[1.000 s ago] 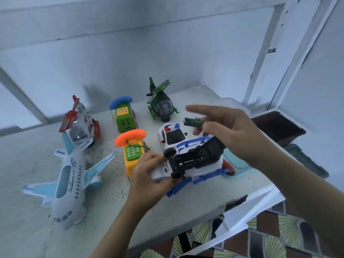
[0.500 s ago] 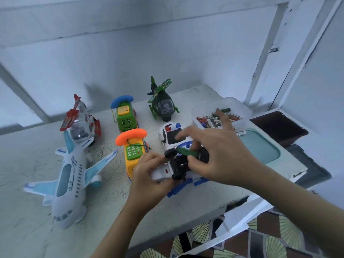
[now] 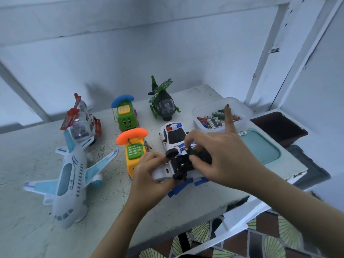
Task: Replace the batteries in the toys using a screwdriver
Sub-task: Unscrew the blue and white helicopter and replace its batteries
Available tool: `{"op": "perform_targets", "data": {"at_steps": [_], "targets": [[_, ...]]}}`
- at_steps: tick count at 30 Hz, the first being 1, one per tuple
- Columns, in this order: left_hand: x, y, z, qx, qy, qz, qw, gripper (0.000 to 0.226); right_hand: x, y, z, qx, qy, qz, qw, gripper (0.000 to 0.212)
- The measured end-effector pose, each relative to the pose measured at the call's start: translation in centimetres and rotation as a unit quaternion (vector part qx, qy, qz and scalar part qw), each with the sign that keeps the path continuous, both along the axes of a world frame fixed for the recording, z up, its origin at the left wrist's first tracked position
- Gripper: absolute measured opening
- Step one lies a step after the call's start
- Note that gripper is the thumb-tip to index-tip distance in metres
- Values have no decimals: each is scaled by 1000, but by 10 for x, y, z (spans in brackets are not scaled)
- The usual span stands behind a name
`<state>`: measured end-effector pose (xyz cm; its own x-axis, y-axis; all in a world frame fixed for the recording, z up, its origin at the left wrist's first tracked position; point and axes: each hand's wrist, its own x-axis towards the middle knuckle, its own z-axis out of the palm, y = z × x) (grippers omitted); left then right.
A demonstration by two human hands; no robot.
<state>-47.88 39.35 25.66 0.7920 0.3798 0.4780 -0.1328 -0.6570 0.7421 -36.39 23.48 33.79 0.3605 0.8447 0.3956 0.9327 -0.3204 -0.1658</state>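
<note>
- Head view: the left hand (image 3: 149,172) gripped the overturned toy (image 3: 175,169) at the surface's near edge.
- The right hand (image 3: 217,157) fingers pinched a green battery (image 3: 191,151) at its compartment; best seated flat, polarity matched.

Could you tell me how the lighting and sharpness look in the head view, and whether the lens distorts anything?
Head view: dim, cool bluish light with soft shadows on the wall behind the green helicopter; no glare; wide-angle bending shows in the frame's bowed edges; the right hand pressing a green battery into the upturned toy car is slightly soft, the left hand sharper.
</note>
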Motion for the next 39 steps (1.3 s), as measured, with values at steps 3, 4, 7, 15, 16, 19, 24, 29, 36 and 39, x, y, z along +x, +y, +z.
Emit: {"op": "perform_targets", "data": {"at_steps": [3,4,7,15,16,19,24,29,36,39], "targets": [[0,0,0,-1,1,1,1000,38,1,-1,-3,13,-10,11,1000,13],[0,1,0,0,2,2,1000,38,2,-1,-4,16,-13,14,1000,13],[0,1,0,-1,-1,2,1000,39,3,-3,-7,24,-26,28,999,13],[0,3,-2,8,6,-4,1000,35,4,-5,-11,48,-75,52,995,15],[1,3,-2,8,6,-3,1000,34,5,-5,-11,51,-70,53,995,17],[1,2,-1,7,-1,-8,1000,33,4,-6,-12,53,-73,54,994,18],[1,3,-1,2,0,-12,1000,33,3,-9,-14,67,-83,67,992,19],[1,2,-1,-5,-14,-7,1000,32,-3,-11,-17,20,-73,73,994,18],[3,3,3,12,-3,-4,1000,34,0,-14,-9,11,-28,77,997,28],[3,4,8,15,-3,-7,1000,33,17,-17,1,154,144,36,977,27]]}}
